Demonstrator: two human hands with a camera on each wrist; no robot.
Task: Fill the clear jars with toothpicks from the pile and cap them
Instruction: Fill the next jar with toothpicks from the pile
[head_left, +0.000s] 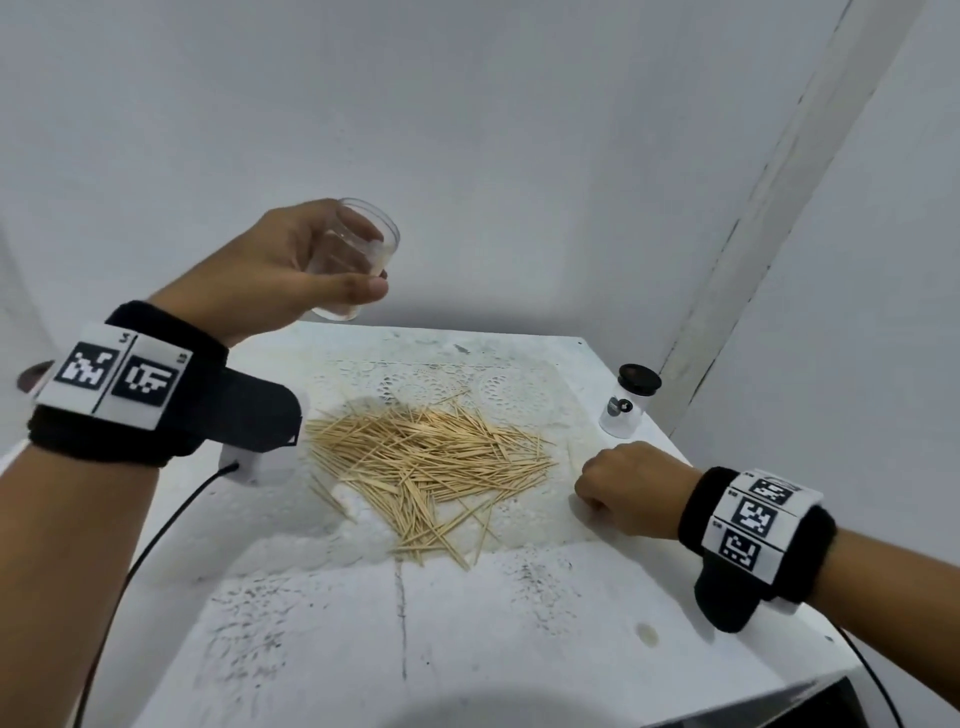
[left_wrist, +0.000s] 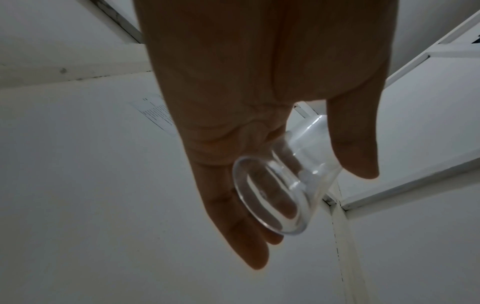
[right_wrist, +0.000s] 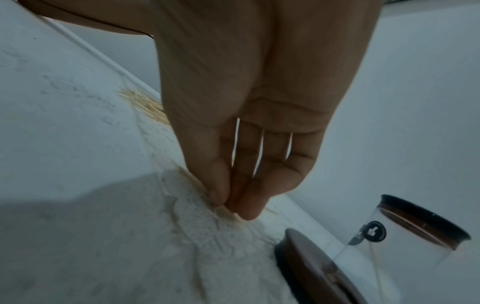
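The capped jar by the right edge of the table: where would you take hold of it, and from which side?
Grip the capped jar around its clear round wall, below the black cap, coming from the near side. It stands upright, and the right hand is just in front of it, pinching at the table.

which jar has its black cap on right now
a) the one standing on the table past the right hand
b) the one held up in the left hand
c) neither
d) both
a: the jar on the table wears a black cap, while the clear jar gripped by the left hand is open and looks empty.
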